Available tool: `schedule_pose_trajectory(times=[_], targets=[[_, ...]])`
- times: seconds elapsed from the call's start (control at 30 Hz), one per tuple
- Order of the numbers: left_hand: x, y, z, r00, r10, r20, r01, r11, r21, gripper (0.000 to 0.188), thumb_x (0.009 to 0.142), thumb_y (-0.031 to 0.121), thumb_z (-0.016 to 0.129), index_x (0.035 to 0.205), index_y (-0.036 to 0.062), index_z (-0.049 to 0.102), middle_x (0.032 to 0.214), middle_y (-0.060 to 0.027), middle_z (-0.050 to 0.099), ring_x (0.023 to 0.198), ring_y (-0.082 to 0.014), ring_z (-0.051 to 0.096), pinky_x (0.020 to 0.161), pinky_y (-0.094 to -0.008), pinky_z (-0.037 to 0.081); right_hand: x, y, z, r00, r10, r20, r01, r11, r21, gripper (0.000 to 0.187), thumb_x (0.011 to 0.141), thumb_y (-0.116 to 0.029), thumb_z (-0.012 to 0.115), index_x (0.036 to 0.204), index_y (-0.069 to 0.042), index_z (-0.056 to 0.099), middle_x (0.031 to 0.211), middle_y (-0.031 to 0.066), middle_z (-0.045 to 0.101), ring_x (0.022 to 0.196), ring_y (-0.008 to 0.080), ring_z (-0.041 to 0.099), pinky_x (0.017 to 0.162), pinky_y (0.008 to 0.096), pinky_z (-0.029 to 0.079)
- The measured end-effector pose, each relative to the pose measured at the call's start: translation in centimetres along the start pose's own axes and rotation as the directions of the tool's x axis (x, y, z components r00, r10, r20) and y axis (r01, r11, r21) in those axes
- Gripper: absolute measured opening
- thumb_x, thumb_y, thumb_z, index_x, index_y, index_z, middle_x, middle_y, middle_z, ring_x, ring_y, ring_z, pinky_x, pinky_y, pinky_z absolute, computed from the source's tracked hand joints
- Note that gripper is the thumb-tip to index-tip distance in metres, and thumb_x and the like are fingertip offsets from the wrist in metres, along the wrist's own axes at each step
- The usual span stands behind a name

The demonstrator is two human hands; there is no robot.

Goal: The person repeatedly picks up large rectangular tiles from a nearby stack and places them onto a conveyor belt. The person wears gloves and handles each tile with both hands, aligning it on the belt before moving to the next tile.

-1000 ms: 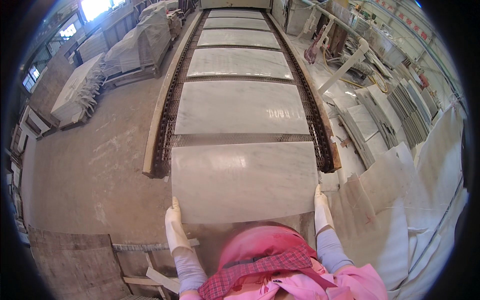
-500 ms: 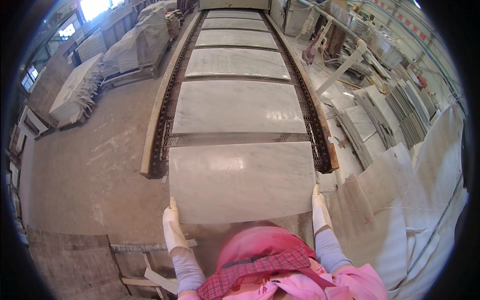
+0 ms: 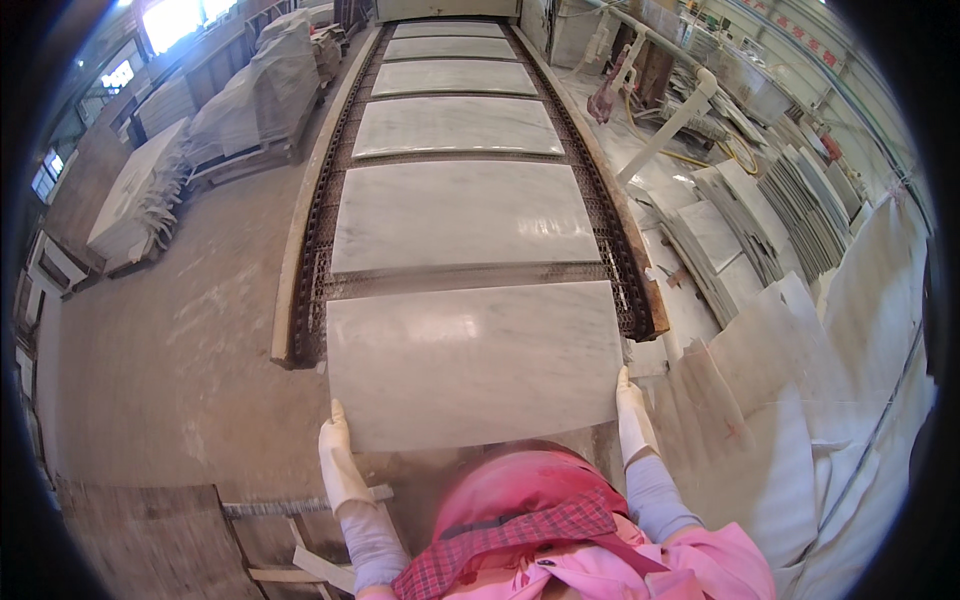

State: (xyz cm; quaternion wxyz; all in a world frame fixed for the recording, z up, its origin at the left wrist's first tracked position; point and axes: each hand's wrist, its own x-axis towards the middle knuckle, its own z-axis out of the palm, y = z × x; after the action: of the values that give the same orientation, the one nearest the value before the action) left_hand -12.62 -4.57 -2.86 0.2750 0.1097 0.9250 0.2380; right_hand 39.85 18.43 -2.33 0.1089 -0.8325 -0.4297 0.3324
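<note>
A polished white marble slab with faint grey veins lies level in front of me, its far part over the near end of a conveyor. My left hand, in a cream glove, is closed on the slab's near left edge, thumb on top. At the near right edge my right hand, gloved alike, grips the same slab; its fingers underneath are hidden. Just beyond, separated by a narrow strip of belt, lies another marble slab. Several more slabs follow in a row toward the far machine.
Wrapped stacks of slabs stand on pallets at the far left. To the right lean rows of thin slabs, behind pale sheeting. A white pipe slants beside the conveyor. Wooden boards are at the lower left.
The view has turned slightly, so the conveyor and slabs appear a little farther left. Both hands keep their hold on the near marble slab, which has barely moved relative to the conveyor.
</note>
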Motion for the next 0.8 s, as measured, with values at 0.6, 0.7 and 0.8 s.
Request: schedule_pose_trajectory(times=[0.6,0.7,0.8], targets=[[0.6,-0.1,0.1,0.999,0.022,0.032,-0.021,0.999,-0.034,0.086,0.083,0.069,0.025,0.103,-0.0065,0.060,0.101,-0.0260,0.060,0.101,-0.0369,0.056,0.088,-0.0402,0.042,-0.3,-0.9,-0.1,1.000,-0.013,-0.020,0.013,1.000,-0.005,0.086,0.081,-0.071,0.025,0.105,0.003,0.061,0.111,0.0241,0.057,0.110,0.0331,0.051,0.094,0.0368,0.038],[0.7,0.1,-0.1,0.999,0.017,0.043,-0.017,1.000,0.002,0.087,0.083,0.070,0.024,0.104,-0.0070,0.060,0.103,-0.0263,0.059,0.104,-0.0365,0.055,0.089,-0.0405,0.042,0.0,-0.8,-0.1,1.000,-0.011,0.011,0.012,0.998,-0.056,0.084,0.083,-0.068,0.021,0.110,0.002,0.059,0.113,0.0252,0.055,0.112,0.0352,0.049,0.095,0.0390,0.037],[0.8,0.3,-0.1,0.999,-0.007,0.050,0.006,1.000,0.005,0.088,0.082,0.070,0.024,0.104,-0.0072,0.059,0.103,-0.0264,0.059,0.104,-0.0365,0.054,0.090,-0.0406,0.041,0.2,-0.9,-0.1,0.999,-0.008,0.047,0.012,0.997,-0.082,0.083,0.084,-0.067,0.020,0.112,0.002,0.058,0.114,0.0256,0.054,0.113,0.0361,0.048,0.095,0.0400,0.036]])
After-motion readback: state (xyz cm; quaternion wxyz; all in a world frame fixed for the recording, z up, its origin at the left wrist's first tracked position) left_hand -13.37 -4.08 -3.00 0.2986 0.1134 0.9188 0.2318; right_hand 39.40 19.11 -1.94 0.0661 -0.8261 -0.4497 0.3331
